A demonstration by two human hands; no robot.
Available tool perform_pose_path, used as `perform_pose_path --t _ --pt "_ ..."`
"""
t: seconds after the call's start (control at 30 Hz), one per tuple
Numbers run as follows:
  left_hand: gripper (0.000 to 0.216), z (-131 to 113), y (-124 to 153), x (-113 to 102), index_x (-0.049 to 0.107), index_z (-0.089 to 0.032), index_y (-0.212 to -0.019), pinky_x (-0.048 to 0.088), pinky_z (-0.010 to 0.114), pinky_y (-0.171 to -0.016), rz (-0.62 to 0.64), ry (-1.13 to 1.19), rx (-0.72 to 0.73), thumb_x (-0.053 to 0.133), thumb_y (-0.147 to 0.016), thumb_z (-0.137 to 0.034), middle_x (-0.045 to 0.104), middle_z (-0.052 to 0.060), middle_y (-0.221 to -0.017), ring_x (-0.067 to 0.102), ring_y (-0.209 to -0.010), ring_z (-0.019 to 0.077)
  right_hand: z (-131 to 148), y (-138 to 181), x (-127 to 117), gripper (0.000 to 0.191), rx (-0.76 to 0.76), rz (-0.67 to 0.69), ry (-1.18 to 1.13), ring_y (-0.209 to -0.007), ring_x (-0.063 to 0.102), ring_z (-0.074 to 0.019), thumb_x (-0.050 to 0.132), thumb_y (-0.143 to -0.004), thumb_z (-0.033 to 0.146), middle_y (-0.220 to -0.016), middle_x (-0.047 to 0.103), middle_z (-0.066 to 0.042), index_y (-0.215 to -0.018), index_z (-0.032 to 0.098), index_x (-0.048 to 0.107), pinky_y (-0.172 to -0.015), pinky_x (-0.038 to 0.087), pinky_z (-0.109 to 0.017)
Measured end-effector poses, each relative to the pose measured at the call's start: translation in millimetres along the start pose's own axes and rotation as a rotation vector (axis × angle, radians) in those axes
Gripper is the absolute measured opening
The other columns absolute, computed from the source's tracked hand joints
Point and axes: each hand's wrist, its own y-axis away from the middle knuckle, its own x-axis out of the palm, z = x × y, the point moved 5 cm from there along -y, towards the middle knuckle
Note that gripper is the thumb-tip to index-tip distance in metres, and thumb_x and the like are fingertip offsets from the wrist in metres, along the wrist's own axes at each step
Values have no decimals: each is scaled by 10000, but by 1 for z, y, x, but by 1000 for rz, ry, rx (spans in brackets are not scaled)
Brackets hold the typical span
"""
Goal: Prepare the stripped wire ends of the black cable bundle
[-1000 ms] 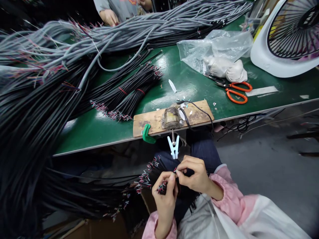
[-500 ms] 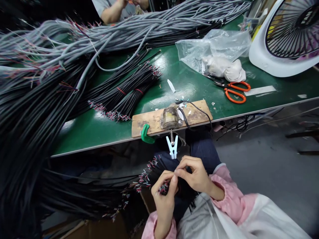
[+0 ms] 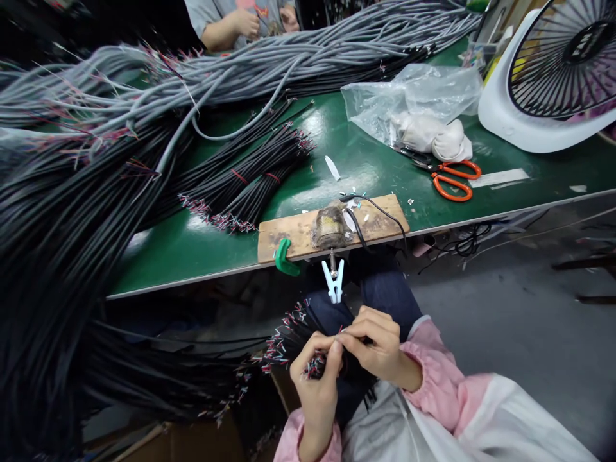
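Hands together at 6 o'clock. Left hand [image 3: 315, 378] fisted round bundle of thin black cables with stripped red-and-white ends [image 3: 287, 332]. Right hand [image 3: 380, 346] pinches one strand of it, fingertips touching left thumb. Bundle fans toward 9 o'clock. Pale blue plastic clothespin [image 3: 333, 282] at 12 o'clock from hands, under brown wooden board [image 3: 289, 232] on green table [image 3: 192, 250] edge. Orange-handled scissors [image 3: 455, 179] at 2 o'clock.

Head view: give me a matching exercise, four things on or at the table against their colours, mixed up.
Things:
1. scissors
2. peg
3. clamp
4. fan

Colours:
A. green
B. white frame
C. orange handles
D. pale blue

Pairs: 1-C, 2-D, 3-A, 4-B
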Motion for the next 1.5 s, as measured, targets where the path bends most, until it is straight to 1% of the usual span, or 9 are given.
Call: perform_pose_path --t 0.23,0.43,0.5,0.63,0.77,1.0,1.23,1.37,1.5 --pt "195 -6 1 -5 695 -187 -674 429 254 -595 11 -125 57 736 -850 -261 581 -19 -627 530 -598 146 10 -6 1 144 -255 265 294 -652 559 -184 520 -987 128 -729 644 -58 -914 179 633 -619 512 -332" --pt "175 -2 -2 -10 711 -183 -691 431 248 -600 -53 -85 -8 764 -824 -283 600 -15 -642 533 -606 143 24 -2 0 92 -264 358 54 -637 559 -181 539 -1000 179 -730 642 -52 -947 188 614 -606 498 -322" --pt "181 -3 -2 -9 707 -184 -686 414 239 -581 -62 -42 -19 773 -819 -289 582 -21 -639 511 -593 132 25 -3 -2 81 -186 307 -37 -635 573 -174 564 -1005 204 -738 656 -50 -962 187 632 -612 506 -311" --pt "172 -7 0 -4 731 -185 -697 408 243 -568 -12 -34 -3 779 -816 -300 575 -15 -634 512 -593 137 9 -10 -9 163 156 234 -28 -686 616 -171 662 -955 269 -857 700 -74 -1079 170 695 -645 554 -296" --pt "140 -8 3 -6 741 -188 -717 413 236 -569 -2 -66 20 780 -820 -275 605 -9 -661 532 -607 137 4 -11 -4 162 251 318 -77 -730 674 -176 587 -978 198 -850 738 -90 -972 153 742 -676 577 -282" --pt "150 -2 0 -7 743 -179 -727 398 205 -508 16 -53 9 777 -825 -287 590 -15 -650 506 -554 112 -11 9 1 199 488 247 -316 -770 723 -186 671 -952 321 -860 755 -98 -941 148 768 -690 592 -274" --pt "299 4 -2 -5 721 -158 -663 355 198 -411 99 -59 -107 759 -819 -410 555 -21 -505 437 -417 91 -14 1 -11 171 481 338 -178 -717 678 -170 643 -952 275 -821 737 -77 -900 151 749 -658 555 -270" --pt "264 -2 -1 -7 728 -164 -660 398 209 -444 99 -106 -82 770 -814 -375 616 6 -575 509 -477 116 -20 2 -25 142 518 272 -57 -669 624 -152 661 -925 253 -784 708 -55 -913 153 762 -634 526 -260" --pt "214 -8 1 -4 725 -176 -685 398 218 -483 125 -62 -51 757 -836 -324 597 -6 -605 514 -518 121 -21 15 -19 222 647 330 -288 -659 626 -140 742 -879 353 -806 712 -61 -914 137 781 -610 525 -248"
